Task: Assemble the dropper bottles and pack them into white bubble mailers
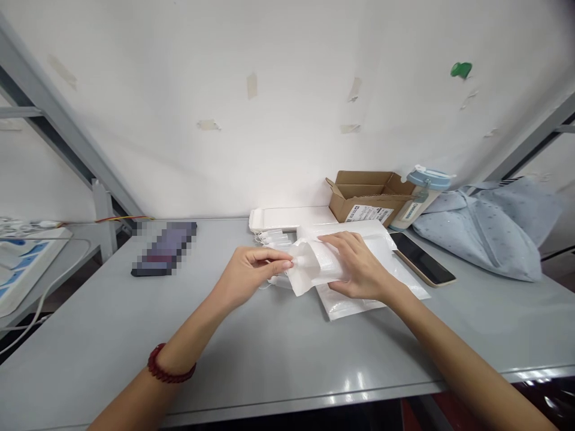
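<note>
My right hand [357, 268] is wrapped round a white plastic pouch [314, 266], holding it just above the grey table [251, 341]. My left hand [251, 272] pinches a small white item [296, 261] at the pouch's open end. Under the pouch lies a stack of flat white pouches [354, 302]. Behind my hands a row of small white pieces [275, 238] lies on the table. A red bead bracelet [168, 368] circles my left wrist.
A white tray [287, 218] lies at the back by the wall. An open cardboard box [368, 194], a capped bottle [422, 194], a black phone [422, 258] and a pale blue bag [485, 230] sit at right. A blurred dark object [164, 248] and a power strip [22, 257] lie at left.
</note>
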`<act>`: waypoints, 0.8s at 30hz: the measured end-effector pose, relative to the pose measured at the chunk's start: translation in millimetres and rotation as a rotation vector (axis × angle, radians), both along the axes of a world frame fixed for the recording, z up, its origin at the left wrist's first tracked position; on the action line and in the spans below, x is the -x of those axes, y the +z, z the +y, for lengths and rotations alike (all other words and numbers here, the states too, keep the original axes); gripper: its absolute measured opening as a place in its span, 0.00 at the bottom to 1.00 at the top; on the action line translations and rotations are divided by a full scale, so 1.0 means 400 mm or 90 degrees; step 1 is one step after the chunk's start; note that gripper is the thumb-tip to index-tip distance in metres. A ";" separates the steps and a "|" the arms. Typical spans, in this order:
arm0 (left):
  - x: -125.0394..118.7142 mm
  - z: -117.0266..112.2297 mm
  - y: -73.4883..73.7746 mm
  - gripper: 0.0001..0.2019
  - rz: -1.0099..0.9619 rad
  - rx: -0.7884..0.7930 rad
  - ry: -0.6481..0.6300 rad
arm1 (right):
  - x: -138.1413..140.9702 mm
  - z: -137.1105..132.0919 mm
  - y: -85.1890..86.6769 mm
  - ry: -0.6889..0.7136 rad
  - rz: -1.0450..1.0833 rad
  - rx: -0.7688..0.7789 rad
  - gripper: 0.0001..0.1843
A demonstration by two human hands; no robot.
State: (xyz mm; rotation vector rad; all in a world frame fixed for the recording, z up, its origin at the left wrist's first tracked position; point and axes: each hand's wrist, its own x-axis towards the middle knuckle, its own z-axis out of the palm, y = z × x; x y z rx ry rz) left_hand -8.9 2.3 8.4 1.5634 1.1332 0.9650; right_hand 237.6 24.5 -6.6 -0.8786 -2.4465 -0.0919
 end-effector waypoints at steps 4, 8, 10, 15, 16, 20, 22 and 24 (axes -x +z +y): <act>-0.016 -0.011 -0.004 0.07 -0.011 -0.097 0.011 | 0.003 -0.002 -0.002 0.020 0.030 -0.028 0.37; -0.028 -0.017 -0.010 0.12 0.009 -0.101 0.097 | 0.011 -0.010 -0.002 0.048 0.063 -0.057 0.37; -0.031 -0.017 -0.012 0.17 -0.016 -0.069 0.100 | 0.015 -0.014 -0.002 0.057 0.078 -0.067 0.37; -0.032 -0.021 -0.004 0.13 -0.075 0.014 -0.067 | 0.020 -0.019 -0.003 0.071 0.089 -0.084 0.36; -0.030 -0.023 0.000 0.12 -0.078 0.017 -0.091 | 0.019 -0.020 -0.002 0.071 0.090 -0.087 0.36; -0.021 -0.029 0.015 0.12 -0.083 -0.022 -0.101 | 0.009 -0.020 0.007 0.060 0.118 -0.102 0.35; -0.016 -0.029 0.016 0.14 -0.079 -0.043 -0.085 | -0.002 -0.017 0.013 0.054 0.153 -0.114 0.34; -0.014 -0.028 0.013 0.16 -0.086 -0.056 -0.080 | -0.019 -0.012 0.015 0.064 0.222 -0.152 0.32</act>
